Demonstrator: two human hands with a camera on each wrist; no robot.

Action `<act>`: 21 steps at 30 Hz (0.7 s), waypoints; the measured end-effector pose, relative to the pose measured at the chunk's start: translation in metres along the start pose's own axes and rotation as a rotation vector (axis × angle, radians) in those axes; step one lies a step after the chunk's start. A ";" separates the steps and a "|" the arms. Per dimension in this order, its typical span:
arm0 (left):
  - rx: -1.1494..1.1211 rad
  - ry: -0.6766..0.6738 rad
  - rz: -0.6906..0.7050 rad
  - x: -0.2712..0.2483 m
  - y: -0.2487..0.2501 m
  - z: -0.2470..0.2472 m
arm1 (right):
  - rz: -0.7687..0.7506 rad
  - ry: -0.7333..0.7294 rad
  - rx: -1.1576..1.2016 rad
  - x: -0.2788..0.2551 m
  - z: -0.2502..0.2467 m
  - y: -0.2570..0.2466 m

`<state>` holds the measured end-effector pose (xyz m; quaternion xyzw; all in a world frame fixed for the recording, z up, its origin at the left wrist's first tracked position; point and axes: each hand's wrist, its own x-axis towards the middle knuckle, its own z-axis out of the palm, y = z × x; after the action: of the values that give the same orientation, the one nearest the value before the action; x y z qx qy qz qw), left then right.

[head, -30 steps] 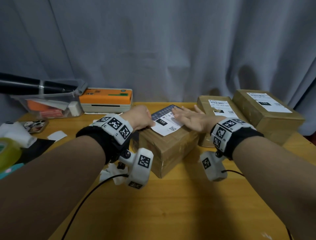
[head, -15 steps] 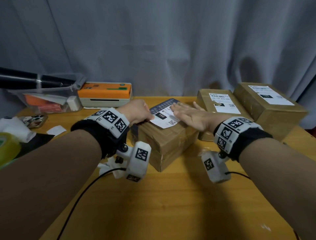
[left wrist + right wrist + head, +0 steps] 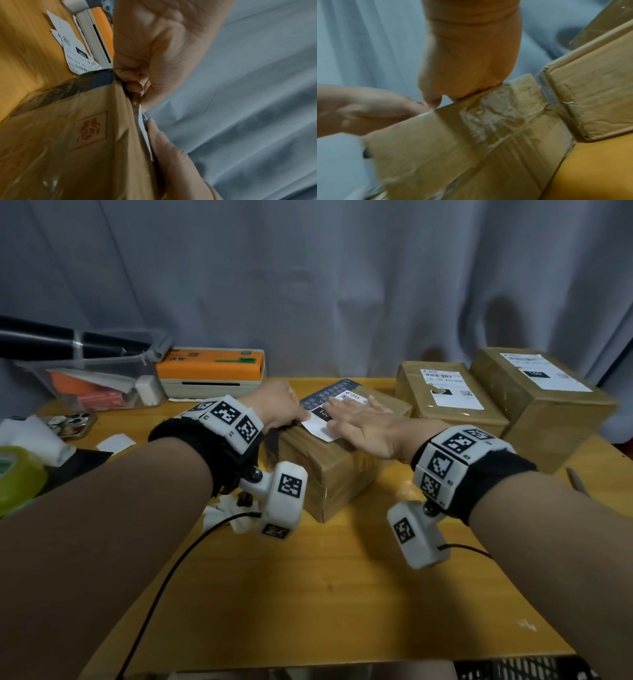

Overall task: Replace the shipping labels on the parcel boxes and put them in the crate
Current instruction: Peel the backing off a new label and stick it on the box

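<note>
A taped brown parcel box (image 3: pixel 342 474) stands mid-table with a white shipping label (image 3: pixel 320 428) lying over a dark older label on its top. My left hand (image 3: pixel 301 419) pinches the label's left edge between thumb and fingers; the left wrist view shows that pinch on the label (image 3: pixel 144 129) at the box (image 3: pixel 68 135) rim. My right hand (image 3: pixel 342 410) lies flat with straight fingers on the label, covering most of it. In the right wrist view the right hand (image 3: pixel 435 102) rests on the box (image 3: pixel 471 135) top edge.
Two more labelled boxes (image 3: pixel 445 395) (image 3: pixel 537 402) stand at the back right. An orange label printer (image 3: pixel 212 371), a clear bin (image 3: pixel 96 385), a phone (image 3: pixel 72 422) and a tape roll (image 3: pixel 17 474) sit left. A spare label (image 3: pixel 77 56) lies by the printer. A black crate (image 3: pixel 524 669) shows below the table edge.
My right hand has slid left across the label toward the left hand and now covers more of it. The left hand keeps its pinch on the label edge.
</note>
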<state>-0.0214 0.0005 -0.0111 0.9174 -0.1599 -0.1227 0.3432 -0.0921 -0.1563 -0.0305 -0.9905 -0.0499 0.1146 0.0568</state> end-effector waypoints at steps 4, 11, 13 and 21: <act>0.022 0.003 0.009 0.000 0.002 0.002 | -0.058 -0.018 -0.006 -0.009 0.008 -0.023; 0.287 0.058 0.093 -0.002 0.001 -0.004 | 0.016 0.025 0.129 -0.011 0.010 -0.012; 0.304 0.149 0.245 -0.004 0.004 -0.004 | 0.018 0.035 0.172 -0.009 0.010 -0.014; 0.747 -0.407 0.336 -0.030 -0.004 0.014 | 0.167 0.121 0.127 -0.016 0.009 0.011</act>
<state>-0.0526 0.0069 -0.0207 0.8968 -0.4041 -0.1768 -0.0345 -0.1087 -0.1677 -0.0374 -0.9907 0.0435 0.0618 0.1128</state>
